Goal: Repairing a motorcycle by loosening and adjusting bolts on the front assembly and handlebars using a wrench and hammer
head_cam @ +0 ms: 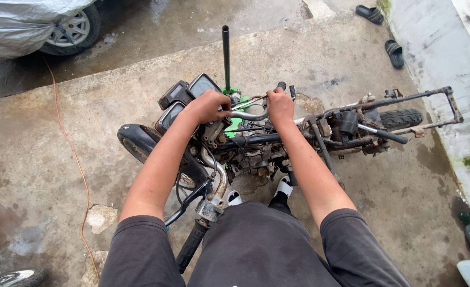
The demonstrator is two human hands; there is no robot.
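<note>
You stand over a stripped motorcycle frame (277, 141) lying across the wet concrete floor (43, 159), its rear tyre (401, 117) to your right and its front mudguard (136, 141) to your left. Your left hand (209, 106) rests on the top of the steering head, just beside the instrument cluster (184, 98), its fingers curled and pressed together around what seems to be the chrome handlebar (248, 115). Your right hand (280, 105) closes over the same bar near its grip, fingers wrapped tight. A green jack (231, 95) with an upright black handle (226, 56) stands just behind the frame. An orange cable (70, 143) runs along the floor, and two black sandals (382, 32) lie well apart near the wall.
</note>
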